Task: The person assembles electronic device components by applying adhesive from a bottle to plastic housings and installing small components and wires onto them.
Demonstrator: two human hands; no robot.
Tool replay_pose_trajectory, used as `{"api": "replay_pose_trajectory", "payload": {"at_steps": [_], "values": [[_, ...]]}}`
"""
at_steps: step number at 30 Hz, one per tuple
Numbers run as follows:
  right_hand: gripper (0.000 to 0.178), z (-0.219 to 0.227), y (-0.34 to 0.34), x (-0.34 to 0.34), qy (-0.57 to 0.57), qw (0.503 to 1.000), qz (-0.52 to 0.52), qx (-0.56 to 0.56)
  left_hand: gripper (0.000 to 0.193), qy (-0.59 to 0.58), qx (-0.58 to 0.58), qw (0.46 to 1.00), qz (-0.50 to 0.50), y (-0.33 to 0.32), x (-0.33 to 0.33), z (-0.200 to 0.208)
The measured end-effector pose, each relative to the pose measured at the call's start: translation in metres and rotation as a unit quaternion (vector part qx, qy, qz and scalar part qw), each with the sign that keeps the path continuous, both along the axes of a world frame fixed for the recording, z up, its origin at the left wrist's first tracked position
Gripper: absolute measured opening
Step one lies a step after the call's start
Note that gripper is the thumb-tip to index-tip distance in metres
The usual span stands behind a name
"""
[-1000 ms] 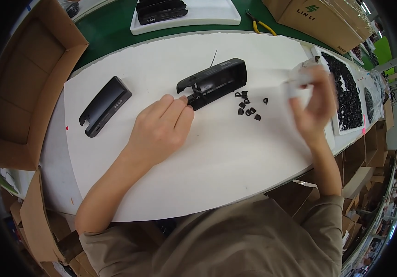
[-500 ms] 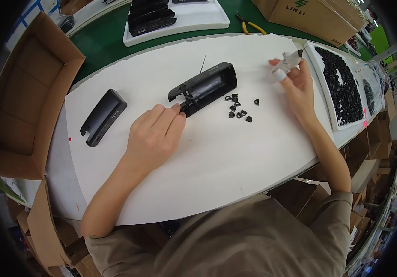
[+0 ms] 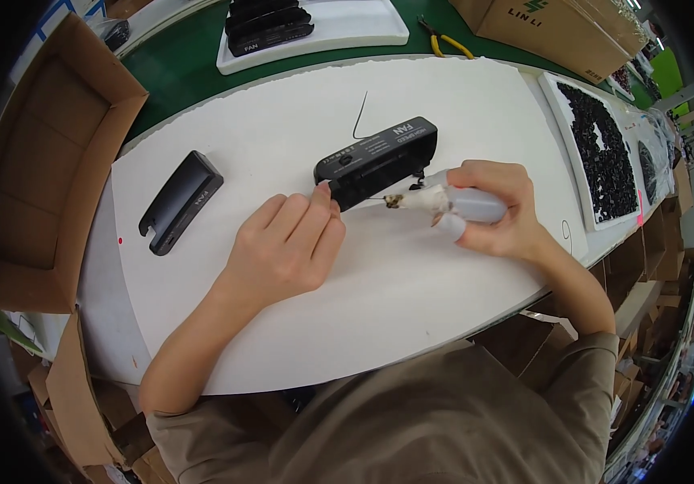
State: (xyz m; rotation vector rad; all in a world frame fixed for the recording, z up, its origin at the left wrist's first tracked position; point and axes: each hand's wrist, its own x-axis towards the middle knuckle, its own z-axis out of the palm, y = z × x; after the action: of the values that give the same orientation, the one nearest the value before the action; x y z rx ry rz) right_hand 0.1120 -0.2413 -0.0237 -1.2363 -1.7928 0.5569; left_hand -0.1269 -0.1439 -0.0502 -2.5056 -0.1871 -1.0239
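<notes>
My left hand [image 3: 286, 246] is closed on the near left end of a black plastic fan housing [image 3: 379, 161], which is tilted with its printed side up and its hollow toward me. In my right hand [image 3: 512, 214] is a translucent squeeze bottle [image 3: 477, 205] with a whitish wrapped neck and a thin needle tip. The needle points left, at the housing's near edge; whether it touches cannot be made out. White covers sit on my right thumb and a fingertip. Small black plastic pieces [image 3: 417, 185] show partly behind the bottle. Left of my hands lies a second black housing [image 3: 181, 203].
A bent thin wire [image 3: 357, 121] lies behind the housing. Farther back are a white tray [image 3: 363, 39] of black housings, yellow-handled pliers [image 3: 452, 44] and a cardboard box [image 3: 548, 36]. A tray [image 3: 577, 173] of small black parts stands right, an open carton [image 3: 36, 169] left.
My right hand has brought the bottle left and nearer, down to the housing, covering most of the loose pieces. The housing has turned in my left hand, so its printed side now faces up.
</notes>
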Motion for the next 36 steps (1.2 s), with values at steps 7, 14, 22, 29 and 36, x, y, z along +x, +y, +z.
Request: {"api": "replay_pose_trajectory", "payload": {"at_steps": [7,14,22,29,36], "values": [[0.038,0.016,0.008,-0.015,-0.192,0.978,-0.002,0.086,0.021,0.011,0.025,1.000,-0.003,-0.003,0.000,0.002],[0.036,0.024,0.014,-0.022,-0.294,0.946,0.010,0.132,0.021,0.012,0.018,1.000,-0.002,-0.004,-0.001,0.001],[0.032,0.028,0.017,-0.027,-0.335,0.929,0.021,0.155,0.022,0.023,0.010,1.000,-0.003,-0.005,-0.002,0.002],[0.031,0.037,0.020,-0.031,-0.365,0.917,0.045,0.151,0.022,0.014,0.022,1.000,-0.003,-0.004,0.000,0.000],[0.032,0.041,0.019,-0.029,-0.356,0.923,0.041,0.144,0.021,0.020,0.016,1.000,-0.001,-0.004,0.000,0.001]]}}
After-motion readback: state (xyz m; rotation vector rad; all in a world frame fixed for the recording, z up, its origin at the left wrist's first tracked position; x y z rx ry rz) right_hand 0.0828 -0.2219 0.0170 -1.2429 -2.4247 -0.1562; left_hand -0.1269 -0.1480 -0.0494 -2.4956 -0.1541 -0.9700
